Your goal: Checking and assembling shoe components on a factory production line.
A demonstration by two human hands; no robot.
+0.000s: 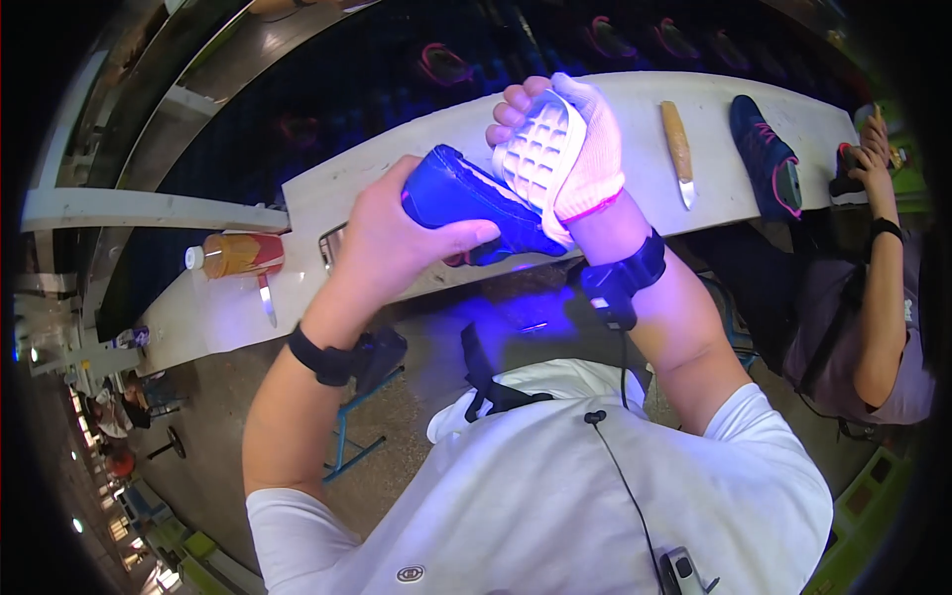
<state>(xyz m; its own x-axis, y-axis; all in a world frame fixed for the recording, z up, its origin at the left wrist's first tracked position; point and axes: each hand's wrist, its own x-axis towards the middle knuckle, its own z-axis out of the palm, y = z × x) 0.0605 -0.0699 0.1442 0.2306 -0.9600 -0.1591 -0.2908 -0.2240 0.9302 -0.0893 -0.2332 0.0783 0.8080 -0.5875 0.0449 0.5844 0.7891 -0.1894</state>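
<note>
My left hand (377,238) is closed around a blue shoe upper (434,198), its thumb lying along the near side. In my right hand (595,149), which wears a white knit fingerless glove, is a white shoe sole (540,149) with a grid of hollows facing me. Bare fingertips curl over the sole's far edge. The sole stands tilted, and its lower end meets the upper near the middle of the view. Whether the two are stuck together there, I cannot tell. Bluish light falls on both pieces above the bench's front edge.
On the white bench (635,109) lie a wooden-handled knife (675,139) and a finished-looking dark blue shoe (762,149) at right. A bottle (243,255) and a small blade (267,300) lie at left. A co-worker's hand (873,159) holds a dark shoe at far right.
</note>
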